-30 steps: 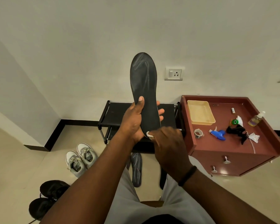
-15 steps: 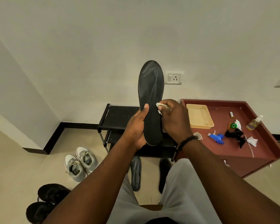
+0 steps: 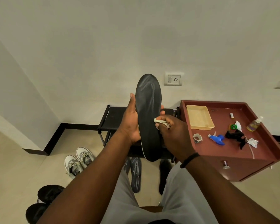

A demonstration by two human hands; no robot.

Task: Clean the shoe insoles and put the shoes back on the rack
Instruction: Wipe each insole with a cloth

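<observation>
Black insole [image 3: 149,117] standing upright, no legible writing showing, left hand [image 3: 131,122] gripping its edge, right hand [image 3: 173,133] pinching white cloth [image 3: 160,122] against it.

1 head-worn wide-angle view looks forward and down, close over the hands, facing the wall [image 3: 87,46] and shoe rack [image 3: 115,117].

Black shoes [image 3: 44,202] partly hidden, perhaps a pair.

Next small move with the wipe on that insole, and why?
Probably draw the right hand with the white wipe down toward the heel. The wipe sits mid-length on the black insole, which the left hand holds upright; pale streaks near the toe suggest that part is already wiped.
</observation>
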